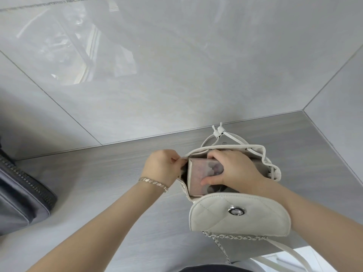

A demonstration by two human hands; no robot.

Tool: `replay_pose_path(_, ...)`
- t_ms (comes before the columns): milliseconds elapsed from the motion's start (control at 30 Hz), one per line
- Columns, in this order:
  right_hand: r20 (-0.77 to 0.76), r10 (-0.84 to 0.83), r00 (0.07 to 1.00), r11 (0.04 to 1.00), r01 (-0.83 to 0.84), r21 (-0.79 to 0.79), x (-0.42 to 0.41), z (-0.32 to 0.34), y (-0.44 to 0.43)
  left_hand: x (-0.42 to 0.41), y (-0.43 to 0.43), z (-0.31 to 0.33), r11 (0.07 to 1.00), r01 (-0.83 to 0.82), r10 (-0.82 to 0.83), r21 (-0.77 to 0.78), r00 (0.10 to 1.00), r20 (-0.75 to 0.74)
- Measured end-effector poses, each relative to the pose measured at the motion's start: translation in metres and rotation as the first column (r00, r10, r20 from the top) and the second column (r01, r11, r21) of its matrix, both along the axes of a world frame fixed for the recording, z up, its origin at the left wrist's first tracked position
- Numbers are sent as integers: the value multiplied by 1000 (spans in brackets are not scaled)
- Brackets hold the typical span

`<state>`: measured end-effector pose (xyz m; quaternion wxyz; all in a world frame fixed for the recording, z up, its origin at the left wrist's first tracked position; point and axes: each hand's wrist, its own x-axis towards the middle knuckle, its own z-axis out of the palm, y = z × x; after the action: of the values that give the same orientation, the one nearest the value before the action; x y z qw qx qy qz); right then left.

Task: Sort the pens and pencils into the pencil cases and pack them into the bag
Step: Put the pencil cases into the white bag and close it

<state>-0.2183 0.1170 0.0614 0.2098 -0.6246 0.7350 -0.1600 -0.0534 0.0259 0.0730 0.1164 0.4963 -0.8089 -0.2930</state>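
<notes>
Evidently late in the packing stage. A translucent pinkish pencil case is seen partway inside the open mouth of the white quilted bag, its upper face still exposed; contents are blurred through the plastic and cannot be made out.

- Right hand: laid over the case, fingers curled round its far edge and thumb along the near side; a closed grip on the case is judged, pressing it down into the bag.
- Left hand: fingers pinched shut on the bag's left rim, by which the opening is held wide.
- Bag flap, with its metal snap, is folded toward the camera, unfastened; drawstring loose at the far side.
- A dark grey zippered case lies well apart at the left edge of the grey countertop, not yet packed, if it belongs to the task.
- No loose pens or pencils are visible, so sorting is judged done.

Left: seating this case, possibly packing the grey one, closing the bag.
</notes>
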Motion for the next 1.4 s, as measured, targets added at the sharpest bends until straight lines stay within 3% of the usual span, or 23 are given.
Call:
replay_pose_path(133, 9, -16, 1000, 991, 15, 132, -1, -1, -1, 2, 9, -1, 996, -71, 68, -59, 996, -49)
replay_pose_path(200, -110, -5, 994, 987, 23, 157, 3, -5, -6, 1, 14, -2, 991, -25, 23, -134, 1000, -17)
replay_pose_path(267, -297, 26, 955, 997, -4, 75, 12, -14, -8, 3, 15, -5, 988, 10, -8, -151, 1000, 14)
replay_pose_path(333, -389, 94, 917, 995, -79, 53, 24, -14, -3, 5, 16, -9, 997, -13, 14, -78, 1000, 14)
replay_pose_path(467, -503, 239, 831, 959, -284, -13, 32, 2, 10, 9, 18, -18, 996, -3, -11, 90, 988, 154)
replay_pose_path(567, -383, 229, 895, 972, -188, 143, 33, 15, 9, 9, 19, -22, 996, 25, -33, 91, 995, 94)
replay_pose_path(667, -342, 169, 924, 964, -84, 250, 41, 6, 3, 8, 20, -25, 994, 94, -89, -47, 990, 111)
replay_pose_path(767, -349, 124, 929, 969, -37, 245, 45, -4, -1, 9, 22, -30, 940, 254, -210, -226, 957, 202)
replay_pose_path(867, -315, 144, 938, 967, -66, 245, 39, -10, 0, 13, 22, -31, 897, 339, -266, -283, 926, 268)
replay_pose_path(933, -170, 159, 973, 963, -115, 242, 31, -4, 3, 15, 23, -29, 926, 319, -269, -204, 933, 239)
replay_pose_path(1000, 86, 97, 991, 950, -119, 290, 25, 14, 6, 18, 24, -30, 956, 249, -206, -157, 947, 248)
replay_pose_path(1067, 190, 12, 982, 986, -43, 159, 19, 38, 7, 21, 24, -30, 964, 237, -203, -120, 948, 244)
replay_pose_path(1133, 39, -124, 992, 979, 129, -155, 6, 55, -1, 19, 26, -21, 978, 188, -163, -87, 959, 233)
replay_pose_path(1167, -7, -235, 972, 950, 228, -215, -3, 61, -6, 17, 26, -19, 984, 167, -152, -64, 969, 197)
replay_pose_path(1200, -44, -325, 945, 939, 317, -136, -12, 70, -10, 14, 26, -15, 983, 180, -173, -33, 973, 155)
replay_pose_path(1233, -77, -385, 920, 919, 390, 63, -20, 71, -17, 9, 24, -16, 978, 208, -208, 13, 972, 106)
replay_pose_path(1300, -158, -330, 931, 808, 365, 463, -26, 70, -32, -2, 23, -15, 973, 215, -211, 90, 976, -45)
replay_pose_path(1333, -159, -284, 946, 778, 324, 539, -25, 65, -38, -6, 22, -13, 974, 188, -176, 127, 980, -95)
replay_pose_path(1400, -59, -318, 946, 809, 303, 503, -21, 52, -50, -10, 20, -13, 976, 144, -123, 166, 984, -131)
